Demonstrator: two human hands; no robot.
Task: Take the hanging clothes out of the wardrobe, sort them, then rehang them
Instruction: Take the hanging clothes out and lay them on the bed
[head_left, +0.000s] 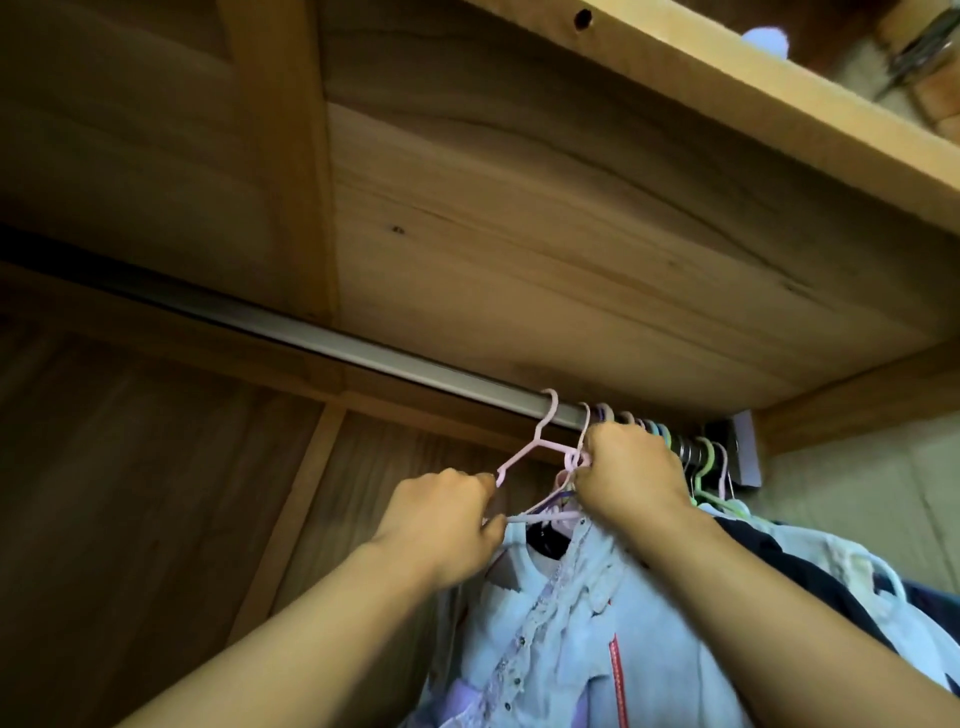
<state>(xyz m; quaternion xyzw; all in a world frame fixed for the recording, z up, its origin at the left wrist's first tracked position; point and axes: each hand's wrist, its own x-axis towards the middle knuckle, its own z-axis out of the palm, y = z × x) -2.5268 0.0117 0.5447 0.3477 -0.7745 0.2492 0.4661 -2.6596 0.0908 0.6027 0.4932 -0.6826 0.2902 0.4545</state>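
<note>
A metal rail (322, 338) runs under the wardrobe's wooden shelf. Several pastel plastic hangers are bunched at its right end. A pink hanger (540, 441) hooks over the rail, apart to the left of the bunch. My left hand (447, 519) grips that hanger's left shoulder arm. My right hand (628, 473) grips the necks of the hangers just below the rail. A light blue shirt (561, 623) with a frilled button placket hangs under both hands. Further right hang a dark garment (789, 566) and a pale one (841, 566).
The wooden shelf underside (571, 234) sits close above the rail. A rail bracket (743, 452) is fixed to the right wall. The rail's left half is bare. On top of the shelf lie a white object (763, 36) and a glass jar (924, 47).
</note>
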